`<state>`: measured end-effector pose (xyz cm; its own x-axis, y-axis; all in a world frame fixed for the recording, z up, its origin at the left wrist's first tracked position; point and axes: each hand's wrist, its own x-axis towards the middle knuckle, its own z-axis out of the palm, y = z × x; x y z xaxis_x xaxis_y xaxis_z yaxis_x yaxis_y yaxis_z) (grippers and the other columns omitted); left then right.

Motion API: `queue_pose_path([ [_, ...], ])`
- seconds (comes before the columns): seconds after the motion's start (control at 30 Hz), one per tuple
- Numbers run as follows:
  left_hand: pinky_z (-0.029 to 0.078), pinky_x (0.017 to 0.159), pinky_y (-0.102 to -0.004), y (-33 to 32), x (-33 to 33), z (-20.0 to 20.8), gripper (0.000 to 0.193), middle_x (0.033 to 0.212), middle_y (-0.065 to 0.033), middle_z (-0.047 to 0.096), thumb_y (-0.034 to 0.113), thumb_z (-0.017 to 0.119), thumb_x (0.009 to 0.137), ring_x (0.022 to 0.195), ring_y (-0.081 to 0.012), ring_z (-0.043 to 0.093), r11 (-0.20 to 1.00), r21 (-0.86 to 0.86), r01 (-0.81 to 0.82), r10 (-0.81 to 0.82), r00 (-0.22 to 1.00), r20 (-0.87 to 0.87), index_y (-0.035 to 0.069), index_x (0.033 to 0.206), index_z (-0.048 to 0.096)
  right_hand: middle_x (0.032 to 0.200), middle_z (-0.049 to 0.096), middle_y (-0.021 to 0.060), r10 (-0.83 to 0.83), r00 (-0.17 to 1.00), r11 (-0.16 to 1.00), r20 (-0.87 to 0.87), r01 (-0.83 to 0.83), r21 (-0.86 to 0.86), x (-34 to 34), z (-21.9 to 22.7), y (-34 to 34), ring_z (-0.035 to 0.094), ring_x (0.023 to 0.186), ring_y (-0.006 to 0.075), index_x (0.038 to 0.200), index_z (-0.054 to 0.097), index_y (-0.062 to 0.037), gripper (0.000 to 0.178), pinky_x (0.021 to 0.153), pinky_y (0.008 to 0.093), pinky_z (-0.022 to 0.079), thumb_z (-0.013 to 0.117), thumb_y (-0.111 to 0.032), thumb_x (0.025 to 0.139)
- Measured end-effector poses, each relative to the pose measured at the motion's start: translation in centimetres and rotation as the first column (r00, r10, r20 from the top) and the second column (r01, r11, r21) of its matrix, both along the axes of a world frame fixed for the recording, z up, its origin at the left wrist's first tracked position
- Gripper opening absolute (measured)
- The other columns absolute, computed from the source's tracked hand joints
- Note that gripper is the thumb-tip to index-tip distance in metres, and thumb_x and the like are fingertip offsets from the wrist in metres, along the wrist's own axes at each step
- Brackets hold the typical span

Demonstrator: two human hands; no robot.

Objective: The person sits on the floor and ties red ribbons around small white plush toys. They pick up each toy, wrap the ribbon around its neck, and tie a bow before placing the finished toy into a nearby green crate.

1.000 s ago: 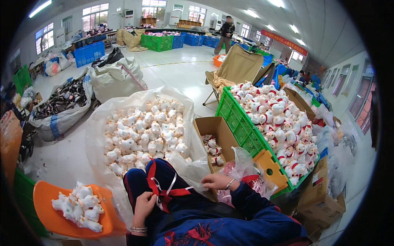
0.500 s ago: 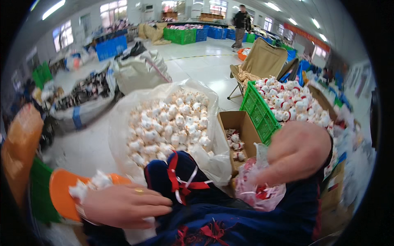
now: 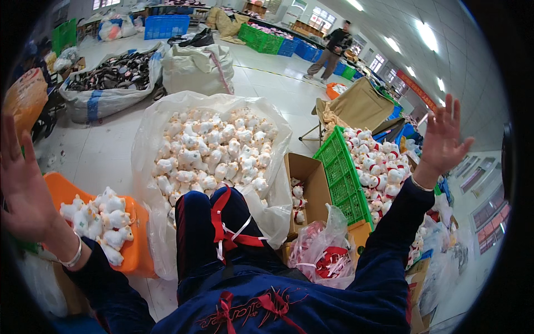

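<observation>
Both hands are raised and spread, with nothing in them. My left hand (image 3: 28, 195) is up at the left edge, beside an orange chair (image 3: 142, 245) on which several white plush toys (image 3: 114, 218) lie. On the right, my right hand (image 3: 445, 136) is lifted above a green crate (image 3: 342, 172) heaped with white plush toys with red neckbands (image 3: 384, 167). Red and white ribbons (image 3: 236, 239) lie across my knees. By my right thigh sits a clear plastic bag of red and pink ribbons (image 3: 328, 259). Ahead of my knees, a large clear sack (image 3: 147, 128) holds many white plush toys (image 3: 217, 147).
A cardboard box (image 3: 320, 192) with a few toys stands between sack and crate. Farther off are a sack of dark pieces (image 3: 119, 75), a full white sack (image 3: 197, 69) and a folding chair (image 3: 361, 106). A person (image 3: 334, 50) stands at the back.
My left hand has risen off the orange chair's toys and my lap. My right hand has lifted from above the ribbon bag, up and to the right. Both now have fingers spread. The view has tilted.
</observation>
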<state>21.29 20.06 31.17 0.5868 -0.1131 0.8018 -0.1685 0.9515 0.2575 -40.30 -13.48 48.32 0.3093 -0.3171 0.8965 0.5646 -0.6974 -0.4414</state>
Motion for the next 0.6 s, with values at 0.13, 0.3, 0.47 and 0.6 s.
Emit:
queue_pose_path([
  [0.13, 0.035, 0.11, -0.039, -1.1, -0.3, -6.6, 0.065, 0.151, -0.0197, 0.036, 0.044, 0.052, 0.098, 0.142, -0.0298, 0.034, 0.988, 0.14, 0.069, -0.048, 0.988, -0.147, 0.005, 0.148, 0.04, 0.137, 0.06, 0.0125, 0.035, 0.999, 0.98, -0.017, -0.031, 0.196, 2.8, -6.1, -1.8, 0.063, 0.101, 0.0193, 0.144, 0.047, -0.0009, 0.07, 0.087, 0.0353, 0.052, 0.048, -0.055, 0.1],
  [0.3, 0.043, 0.07, -0.026, -6.1, -8.4, -22.7, 0.033, 0.085, -0.0032, 0.061, 0.025, 0.043, 0.103, 0.076, -0.0117, 0.053, 0.516, 0.856, -0.027, -0.01, 0.999, 0.038, 0.002, 0.1, 0.066, 0.096, 0.069, 0.0057, -0.03, 0.582, 0.793, -0.813, 0.509, 0.335, 12.7, -23.9, 4.1, 0.067, 0.082, 0.0139, 0.106, 0.068, -0.001, 0.018, 0.077, 0.0299, 0.054, 0.063, -0.016, 0.096],
  [0.47, 0.046, 0.063, -0.0227, -8.0, -20.5, -29.9, 0.018, 0.085, -0.0044, 0.07, 0.016, 0.058, 0.099, 0.067, -0.0079, 0.057, 0.132, 0.954, 0.269, -0.242, 0.942, -0.232, 0.003, 0.093, 0.068, 0.084, 0.065, -0.0003, 0.644, 0.39, 0.638, -0.658, 0.2, 0.743, 16.1, -40.1, 10.1, 0.06, 0.071, 0.0083, 0.104, 0.068, -0.005, 0.024, 0.066, 0.0255, 0.051, 0.065, -0.028, 0.099],
  [0.6, 0.051, 0.062, -0.029, -8.7, -23.6, -29.9, 0.007, 0.075, -0.0118, 0.067, 0.003, 0.065, 0.087, 0.066, -0.0195, 0.066, 0.251, 0.958, -0.138, -0.232, 0.952, 0.198, -0.002, 0.084, 0.069, 0.075, 0.06, -0.0032, 0.702, 0.298, 0.625, -0.647, 0.178, 0.76, 15.4, -47.2, 12.8, 0.056, 0.064, 0.0068, 0.099, 0.066, -0.0065, 0.025, 0.057, 0.0243, 0.046, 0.063, -0.031, 0.1],
])
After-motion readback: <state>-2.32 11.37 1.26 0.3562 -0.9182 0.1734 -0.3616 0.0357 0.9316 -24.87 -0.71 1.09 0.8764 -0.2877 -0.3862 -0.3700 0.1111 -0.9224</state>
